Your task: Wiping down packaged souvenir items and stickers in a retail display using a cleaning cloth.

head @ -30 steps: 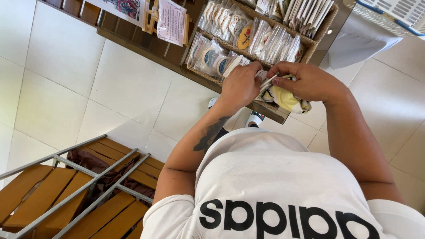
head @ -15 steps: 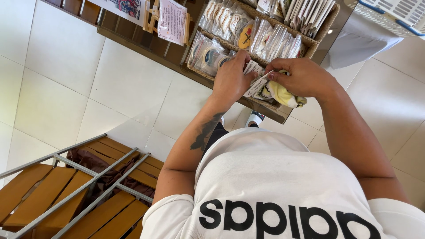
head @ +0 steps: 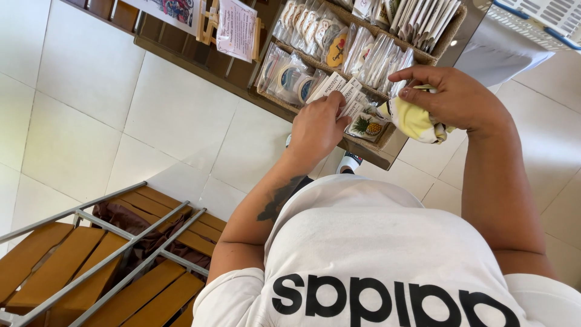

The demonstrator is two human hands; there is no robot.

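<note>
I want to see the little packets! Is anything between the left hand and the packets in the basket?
No. The left hand already rests right on the small packets in the woven basket. The right hand holds a yellow pouch off to the side.

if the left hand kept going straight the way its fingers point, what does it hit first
The left hand already has its fingertips on small white-labelled packets in the woven basket. Straight on, it would likely push into that row of packets, then the clear-wrapped items behind, though depth is hard to judge.

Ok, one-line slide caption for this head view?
Left hand thumbs through small packets in a woven tray while the right hand holds a yellow cloth item.
</note>
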